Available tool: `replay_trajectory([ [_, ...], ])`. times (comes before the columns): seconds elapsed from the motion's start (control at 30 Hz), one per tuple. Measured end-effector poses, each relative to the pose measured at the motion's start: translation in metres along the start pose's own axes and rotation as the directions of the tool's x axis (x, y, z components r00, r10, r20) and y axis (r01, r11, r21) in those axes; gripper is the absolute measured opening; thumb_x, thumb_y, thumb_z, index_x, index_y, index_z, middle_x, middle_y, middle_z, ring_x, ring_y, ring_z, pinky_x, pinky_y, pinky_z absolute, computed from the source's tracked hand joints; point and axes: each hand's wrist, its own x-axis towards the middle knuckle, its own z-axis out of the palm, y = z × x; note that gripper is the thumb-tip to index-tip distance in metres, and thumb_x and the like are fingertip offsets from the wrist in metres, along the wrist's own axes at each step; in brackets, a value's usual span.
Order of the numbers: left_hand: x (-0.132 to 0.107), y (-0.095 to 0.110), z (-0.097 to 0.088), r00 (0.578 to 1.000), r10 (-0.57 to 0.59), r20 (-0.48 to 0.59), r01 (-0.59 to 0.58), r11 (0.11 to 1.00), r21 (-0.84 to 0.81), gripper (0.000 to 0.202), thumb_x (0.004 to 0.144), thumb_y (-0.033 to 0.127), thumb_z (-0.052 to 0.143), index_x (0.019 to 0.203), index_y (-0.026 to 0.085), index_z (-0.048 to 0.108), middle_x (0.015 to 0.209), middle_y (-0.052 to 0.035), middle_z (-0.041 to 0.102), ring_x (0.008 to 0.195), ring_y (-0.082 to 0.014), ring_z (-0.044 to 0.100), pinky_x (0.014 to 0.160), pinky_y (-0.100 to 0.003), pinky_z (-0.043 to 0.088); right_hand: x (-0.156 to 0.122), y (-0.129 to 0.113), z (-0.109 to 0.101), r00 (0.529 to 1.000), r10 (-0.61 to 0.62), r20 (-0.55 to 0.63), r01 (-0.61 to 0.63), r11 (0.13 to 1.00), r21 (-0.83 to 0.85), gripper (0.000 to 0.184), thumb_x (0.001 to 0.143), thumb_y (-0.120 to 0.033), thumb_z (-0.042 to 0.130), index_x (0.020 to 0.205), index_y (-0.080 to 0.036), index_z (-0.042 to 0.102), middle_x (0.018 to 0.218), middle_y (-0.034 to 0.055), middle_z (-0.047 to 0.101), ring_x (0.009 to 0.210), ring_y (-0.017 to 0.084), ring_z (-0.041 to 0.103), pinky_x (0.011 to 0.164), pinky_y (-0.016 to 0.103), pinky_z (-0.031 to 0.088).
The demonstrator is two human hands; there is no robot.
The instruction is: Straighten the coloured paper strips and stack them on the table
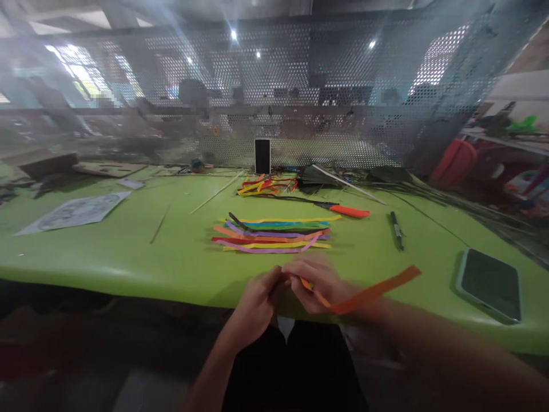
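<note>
My left hand [256, 303] and my right hand [315, 281] meet at the table's front edge, fingertips pressed together. Both are closed on a narrow orange strip [377, 290]; a bit of it shows between the fingertips. From there it passes through my right hand and its loose end trails right over the wrist. The part inside the fingers is hidden. Just beyond my hands lies a row of coloured strips [274, 240], in yellow, pink, red, orange, purple, blue and green, roughly side by side.
Behind the row lie a utility knife with an orange handle [349, 212] and a tangle of red and yellow strips [266, 186]. To the right are a pen [397, 231] and a phone [490, 285]. A printed sheet [75, 213] lies left. A perforated screen [274, 86] closes off the back.
</note>
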Motion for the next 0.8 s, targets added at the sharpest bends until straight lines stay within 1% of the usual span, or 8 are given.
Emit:
replay_trajectory([
  [0.1, -0.0003, 0.0001, -0.0002, 1.0, 0.015, -0.007, -0.015, 1.0, 0.008, 0.023, 0.1, 0.033, 0.047, 0.088, 0.018, 0.06, 0.08, -0.0023, 0.068, 0.071, -0.0157, 0.057, 0.079, -0.027, 0.046, -0.0006, -0.0019, -0.0018, 0.996, 0.032, 0.077, -0.034, 0.999, 0.024, 0.013, 0.089, -0.017, 0.05, 0.099, -0.02, 0.058, 0.073, 0.0023, 0.063, 0.063, 0.015, 0.055, 0.059, 0.028, 0.043],
  [0.2, -0.0007, -0.0013, -0.0003, 1.0, 0.009, -0.003, -0.009, 1.0, 0.019, 0.023, 0.1, 0.034, 0.048, 0.088, 0.018, 0.059, 0.078, -0.0018, 0.067, 0.068, -0.0155, 0.055, 0.079, -0.028, 0.047, -0.0018, -0.0026, -0.0023, 0.993, 0.063, 0.104, -0.068, 0.997, 0.044, 0.014, 0.089, -0.019, 0.051, 0.101, -0.02, 0.059, 0.075, 0.0033, 0.064, 0.065, 0.015, 0.056, 0.061, 0.028, 0.045],
  [0.3, -0.0014, -0.0022, -0.0004, 1.0, 0.008, -0.002, -0.008, 1.0, 0.025, 0.024, 0.1, 0.034, 0.047, 0.086, 0.018, 0.058, 0.077, -0.0017, 0.066, 0.068, -0.0155, 0.056, 0.078, -0.028, 0.047, -0.0006, -0.0036, -0.0042, 0.993, 0.069, 0.1, -0.072, 0.997, 0.028, 0.013, 0.09, -0.017, 0.05, 0.099, -0.02, 0.059, 0.076, 0.003, 0.065, 0.064, 0.015, 0.055, 0.061, 0.027, 0.044],
  [0.4, -0.0021, -0.0006, -0.0009, 1.0, 0.006, -0.008, -0.005, 0.999, 0.038, 0.025, 0.1, 0.034, 0.047, 0.084, 0.018, 0.057, 0.076, -0.0028, 0.066, 0.071, -0.0166, 0.058, 0.073, -0.027, 0.046, 0.0023, -0.0058, -0.0069, 0.99, 0.058, 0.128, -0.062, 0.998, 0.025, 0.014, 0.09, -0.014, 0.049, 0.099, -0.019, 0.058, 0.073, 0.0016, 0.062, 0.064, 0.014, 0.053, 0.06, 0.026, 0.042],
  [0.5, -0.0022, 0.0019, -0.0012, 1.0, 0.016, -0.002, -0.016, 0.999, 0.044, 0.025, 0.1, 0.033, 0.046, 0.085, 0.017, 0.058, 0.077, -0.004, 0.067, 0.069, -0.0159, 0.057, 0.067, -0.026, 0.044, 0.0035, -0.0075, -0.007, 0.995, 0.04, 0.09, -0.042, 0.999, 0.018, 0.019, 0.088, -0.009, 0.048, 0.102, -0.019, 0.057, 0.071, -0.0006, 0.06, 0.061, 0.012, 0.051, 0.058, 0.025, 0.039],
  [0.6, -0.0019, 0.003, -0.0011, 0.999, 0.039, 0.009, -0.039, 0.999, 0.032, 0.024, 0.101, 0.032, 0.046, 0.089, 0.017, 0.06, 0.081, -0.0052, 0.069, 0.07, -0.0157, 0.058, 0.065, -0.025, 0.043, 0.0025, -0.0079, -0.0053, 0.998, 0.032, 0.062, -0.032, 0.999, -0.005, 0.022, 0.085, -0.008, 0.048, 0.103, -0.019, 0.056, 0.072, -0.0007, 0.06, 0.061, 0.013, 0.051, 0.059, 0.025, 0.038],
  [0.67, -0.0019, 0.003, -0.0009, 0.998, 0.05, 0.022, -0.051, 0.998, 0.028, 0.022, 0.1, 0.03, 0.047, 0.092, 0.017, 0.062, 0.083, -0.0051, 0.069, 0.071, -0.0159, 0.059, 0.065, -0.025, 0.043, 0.0015, -0.008, -0.005, 0.996, 0.038, 0.082, -0.036, 0.999, -0.023, 0.02, 0.085, -0.009, 0.048, 0.099, -0.02, 0.057, 0.071, -0.0007, 0.06, 0.06, 0.013, 0.051, 0.059, 0.026, 0.037],
  [0.8, -0.0023, 0.0029, -0.0005, 0.997, 0.07, 0.042, -0.072, 0.997, 0.03, 0.021, 0.1, 0.029, 0.048, 0.096, 0.017, 0.064, 0.083, -0.0047, 0.069, 0.07, -0.0154, 0.057, 0.065, -0.024, 0.042, 0.0007, -0.0072, -0.006, 0.99, 0.059, 0.127, -0.049, 0.996, -0.075, 0.009, 0.087, -0.015, 0.048, 0.086, -0.022, 0.054, 0.066, -0.0011, 0.055, 0.058, 0.013, 0.046, 0.055, 0.027, 0.032],
])
